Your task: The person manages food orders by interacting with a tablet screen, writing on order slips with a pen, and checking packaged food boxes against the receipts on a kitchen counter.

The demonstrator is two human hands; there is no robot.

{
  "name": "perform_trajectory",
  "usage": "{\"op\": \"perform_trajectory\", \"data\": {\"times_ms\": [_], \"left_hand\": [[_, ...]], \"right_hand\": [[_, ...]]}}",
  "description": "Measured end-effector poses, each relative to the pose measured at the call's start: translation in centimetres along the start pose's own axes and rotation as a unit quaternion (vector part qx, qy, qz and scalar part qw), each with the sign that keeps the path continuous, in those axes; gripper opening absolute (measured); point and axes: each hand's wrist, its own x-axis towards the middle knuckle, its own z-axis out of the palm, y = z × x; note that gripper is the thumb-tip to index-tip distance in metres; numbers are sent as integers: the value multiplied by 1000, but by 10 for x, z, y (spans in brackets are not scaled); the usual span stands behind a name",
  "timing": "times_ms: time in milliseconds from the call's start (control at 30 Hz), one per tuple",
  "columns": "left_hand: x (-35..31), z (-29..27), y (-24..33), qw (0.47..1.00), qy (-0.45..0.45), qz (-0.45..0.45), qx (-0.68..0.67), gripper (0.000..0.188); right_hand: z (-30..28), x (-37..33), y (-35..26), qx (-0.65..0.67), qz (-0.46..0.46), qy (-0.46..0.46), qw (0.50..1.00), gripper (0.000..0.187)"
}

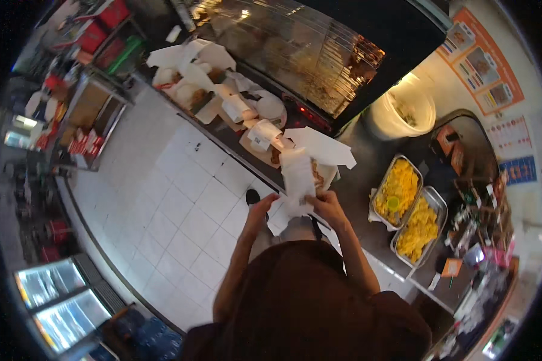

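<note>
In front of my body, a white paper piece [298, 174] hangs at the counter's edge; I cannot tell whether it is a bag or a wrapper. My right hand [330, 207] pinches its lower right corner. Just left of the paper, with a small gap, is my left hand [261, 209], thumb side toward it and fingers partly stretched, slightly blurred. Behind the paper stands an open white takeaway box [322, 147] with its lid raised and brown food inside. Several white tubs or cups with labels [262, 133] stand in a row to the left of that box.
More open white boxes [190, 66] stand at the counter's far left. A lit glass warming cabinet [295, 48] rises behind. To the right are a white bucket [406, 111] and two metal trays of yellow food [397, 186]. A tiled floor [168, 240] lies left, with glass-door fridges [60, 301] beyond.
</note>
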Motion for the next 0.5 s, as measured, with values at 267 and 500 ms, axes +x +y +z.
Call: {"op": "perform_trajectory", "data": {"times_ms": [267, 500], "left_hand": [[113, -35, 105, 913, -189, -199, -301, 34], [129, -176, 46, 993, 56, -100, 13, 30]], "right_hand": [[-20, 41, 37, -217, -76, 316, 920, 33], [-55, 112, 107, -405, -45, 450, 795, 27]]}}
